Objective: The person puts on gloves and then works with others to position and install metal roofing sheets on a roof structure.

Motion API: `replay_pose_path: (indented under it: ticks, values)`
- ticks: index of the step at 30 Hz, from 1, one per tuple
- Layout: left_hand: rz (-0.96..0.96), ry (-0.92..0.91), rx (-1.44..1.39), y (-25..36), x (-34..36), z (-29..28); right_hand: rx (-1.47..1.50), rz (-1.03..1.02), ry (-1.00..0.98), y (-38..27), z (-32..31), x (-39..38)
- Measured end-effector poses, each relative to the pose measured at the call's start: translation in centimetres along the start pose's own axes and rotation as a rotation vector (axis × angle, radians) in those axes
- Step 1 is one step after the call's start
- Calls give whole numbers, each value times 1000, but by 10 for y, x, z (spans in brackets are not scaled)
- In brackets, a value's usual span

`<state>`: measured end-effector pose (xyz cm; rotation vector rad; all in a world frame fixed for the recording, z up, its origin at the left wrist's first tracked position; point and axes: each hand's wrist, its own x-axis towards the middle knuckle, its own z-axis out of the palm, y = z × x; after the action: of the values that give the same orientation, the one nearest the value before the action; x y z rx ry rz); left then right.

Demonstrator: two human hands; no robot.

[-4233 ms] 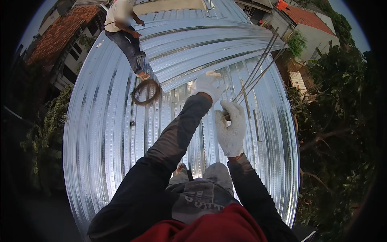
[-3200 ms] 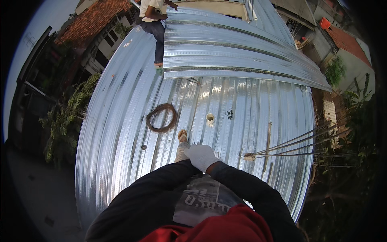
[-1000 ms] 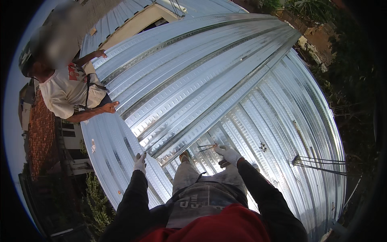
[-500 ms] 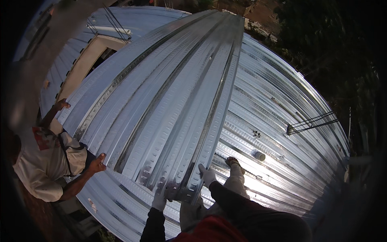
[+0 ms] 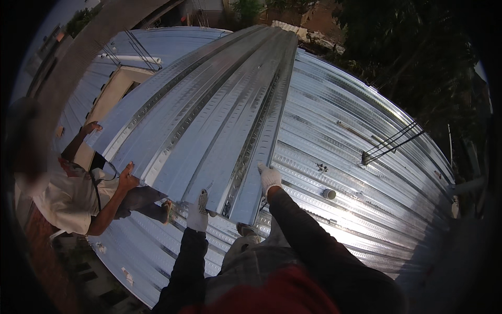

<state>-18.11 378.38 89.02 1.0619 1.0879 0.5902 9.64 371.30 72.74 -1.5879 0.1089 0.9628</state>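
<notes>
A long ribbed metal sheet stretches away from me above the roof deck. My left hand, in a white glove with dark dots on the fingers, is closed on the sheet's near end. My right hand, also gloved, grips the sheet's right long edge a little farther forward. At the left, a co-worker in a light shirt holds the sheet's end with both bare hands. My legs are below the sheet, partly hidden by it and by my arms.
Steel rods jut up at the right, near a short pipe stub and small debris. A beige framed opening and a white pipe lie at upper left. The roof edge curves round the right, with trees beyond.
Both my hands have taken hold of the sheet since a second ago. The sheet has swung to point away from me as my view turned; my right hand now appears higher in view.
</notes>
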Motion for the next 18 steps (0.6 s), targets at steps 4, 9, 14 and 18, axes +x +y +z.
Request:
replay_pose_path:
  ticks: [4,9,14,18]
  values:
    - [11,178,54,15,19,14,-72,8,3,-44,17,-21]
    - [-154,322,-223,44,40,45,-173,1,30,-90,14,-24]
    - [-48,30,-25,18,71,53,-313,28,171,-93,-3,37]
    - [-66,-142,-51,8,100,63,-370,17,147,-119,-14,64]
